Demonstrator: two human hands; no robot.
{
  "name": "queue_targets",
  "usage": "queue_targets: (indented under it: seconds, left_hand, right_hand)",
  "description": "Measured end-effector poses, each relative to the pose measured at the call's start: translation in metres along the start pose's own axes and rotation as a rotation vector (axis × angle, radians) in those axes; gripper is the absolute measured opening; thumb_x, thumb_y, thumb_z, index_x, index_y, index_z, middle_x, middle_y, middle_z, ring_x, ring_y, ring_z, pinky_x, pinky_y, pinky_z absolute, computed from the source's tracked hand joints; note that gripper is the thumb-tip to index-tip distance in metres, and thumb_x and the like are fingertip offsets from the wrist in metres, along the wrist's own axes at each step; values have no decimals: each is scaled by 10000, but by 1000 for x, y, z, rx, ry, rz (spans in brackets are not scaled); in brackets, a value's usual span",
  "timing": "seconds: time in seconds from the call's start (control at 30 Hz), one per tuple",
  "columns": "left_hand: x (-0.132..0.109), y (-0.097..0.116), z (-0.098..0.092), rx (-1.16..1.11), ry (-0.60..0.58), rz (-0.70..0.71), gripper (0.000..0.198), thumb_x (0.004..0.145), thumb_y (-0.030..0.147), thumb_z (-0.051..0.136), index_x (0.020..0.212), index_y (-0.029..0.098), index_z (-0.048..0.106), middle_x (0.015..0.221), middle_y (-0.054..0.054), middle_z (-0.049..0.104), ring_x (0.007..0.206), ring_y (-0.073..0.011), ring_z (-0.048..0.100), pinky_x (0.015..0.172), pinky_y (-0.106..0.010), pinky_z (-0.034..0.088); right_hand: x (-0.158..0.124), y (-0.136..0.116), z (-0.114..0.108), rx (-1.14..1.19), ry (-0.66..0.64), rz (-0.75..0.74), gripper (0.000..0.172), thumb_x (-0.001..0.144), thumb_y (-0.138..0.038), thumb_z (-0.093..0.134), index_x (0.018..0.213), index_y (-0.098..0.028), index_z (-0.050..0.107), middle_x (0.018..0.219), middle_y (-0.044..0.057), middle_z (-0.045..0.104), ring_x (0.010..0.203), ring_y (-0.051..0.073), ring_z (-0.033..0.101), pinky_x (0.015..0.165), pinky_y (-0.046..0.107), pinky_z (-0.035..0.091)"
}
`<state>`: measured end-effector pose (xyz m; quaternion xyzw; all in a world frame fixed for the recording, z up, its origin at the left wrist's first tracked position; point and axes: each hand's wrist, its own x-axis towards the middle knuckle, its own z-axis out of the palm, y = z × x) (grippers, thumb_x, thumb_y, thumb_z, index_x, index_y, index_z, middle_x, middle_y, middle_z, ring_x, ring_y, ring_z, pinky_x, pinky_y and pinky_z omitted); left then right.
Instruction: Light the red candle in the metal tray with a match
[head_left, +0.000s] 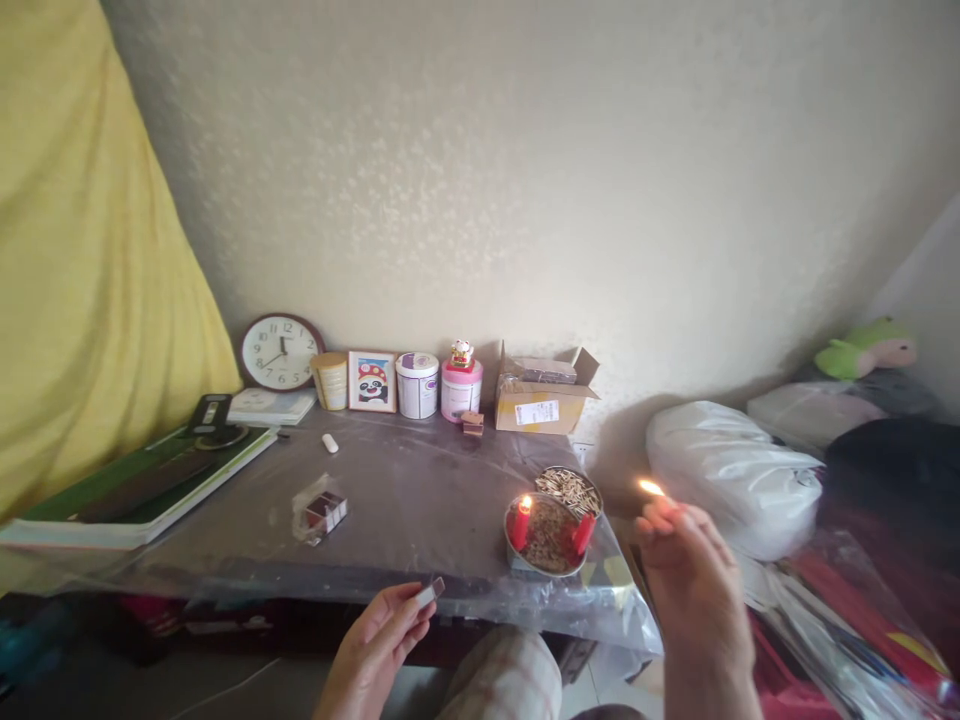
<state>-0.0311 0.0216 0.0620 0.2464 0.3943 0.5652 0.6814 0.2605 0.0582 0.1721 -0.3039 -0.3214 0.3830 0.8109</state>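
My right hand (686,560) pinches a burning match (651,488), its flame pointing left, to the right of the table edge. Between the fingers of my left hand (390,630) is a small matchbox (430,592), held just off the table's front edge. A round tin (546,572) of brown grains stands near the right edge with two red candles in it. The left candle (520,526) is lit. No flame shows on the right candle (583,534), which leans slightly. Behind them, a second round tin (598,500) holds many matchsticks (566,488).
More matchboxes (326,510) lie in clear wrap on the plastic-covered table (420,500). At the back are a clock (281,352), canisters (417,388), a framed panda picture (373,384) and an open carton (536,405). White plastic bags (735,480) sit at right, a yellow curtain (90,250) at left.
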Motion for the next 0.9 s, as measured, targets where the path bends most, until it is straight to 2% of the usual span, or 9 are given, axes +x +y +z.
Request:
queue_targets:
  seconds: [0.1, 0.2, 0.3, 0.37, 0.43, 0.5, 0.57, 0.73, 0.9]
  left_hand:
    - [0, -1, 0, 1, 2, -3, 346, 692, 416, 786, 928, 169, 732, 1024, -84, 742, 986, -206, 654, 929, -319, 478]
    - [2, -3, -1, -12, 12, -8, 353, 646, 401, 821, 897, 166, 743, 957, -72, 750, 944, -205, 668, 905, -312, 495]
    - [3, -5, 0, -17, 21, -13, 353, 650, 399, 819, 906, 168, 744, 971, -78, 752, 956, -214, 670, 915, -323, 494]
    - [4, -4, 3, -18, 7, -15, 342, 673, 401, 803, 921, 174, 741, 996, -82, 749, 998, -225, 661, 946, -339, 479]
    - [4, -4, 5, -18, -8, -20, 335, 679, 403, 797, 921, 177, 742, 999, -81, 748, 1024, -232, 654, 967, -349, 467]
    - [5, -6, 5, -11, -17, -31, 340, 675, 403, 800, 924, 178, 745, 1007, -84, 749, 1022, -233, 656, 970, -351, 468]
    - [7, -8, 3, -2, -12, -44, 355, 655, 408, 812, 914, 174, 750, 998, -88, 755, 986, -226, 667, 947, -343, 485]
    - [15, -12, -8, -9, -6, -73, 372, 638, 424, 817, 902, 169, 760, 1003, -91, 766, 975, -214, 680, 916, -307, 515]
    - [23, -15, -14, -30, 14, -119, 337, 627, 392, 830, 878, 175, 771, 942, -74, 784, 944, -199, 697, 869, -260, 543]
  right_hand:
    - [18, -10, -24, -185, -23, -52, 211, 611, -366, 781, 636, -216, 635, 581, -72, 578, 508, 65, 501, 497, 159, 444]
    - [34, -2, -50, -561, 103, -72, 142, 597, -318, 747, 636, -200, 679, 586, -56, 641, 523, 89, 512, 479, 166, 426]
    - [41, 0, -65, -438, 206, -95, 220, 537, -278, 806, 701, -192, 687, 634, -45, 645, 561, 90, 521, 502, 165, 418]
    - [43, -3, -70, -300, 160, -85, 295, 550, -395, 802, 696, -213, 622, 673, -40, 615, 589, 94, 525, 538, 189, 431]
    - [45, 0, -77, -390, 90, -62, 362, 566, -519, 741, 669, -219, 565, 697, -26, 596, 616, 113, 532, 568, 228, 446]
    - [48, 12, -86, -689, 119, -25, 359, 529, -517, 728, 668, -211, 602, 718, 19, 632, 673, 166, 569, 615, 283, 468]
    - [51, 32, -98, -843, 183, 18, 325, 483, -436, 751, 660, -181, 655, 698, 61, 654, 698, 213, 585, 630, 312, 463]
    - [56, 77, -124, -963, 245, 113, 485, 551, -537, 674, 828, -139, 686, 732, 85, 710, 692, 247, 639, 607, 315, 487]
    - [69, 95, -126, -1059, 254, 157, 462, 546, -501, 671, 829, -137, 700, 764, 104, 732, 734, 273, 665, 643, 320, 488]
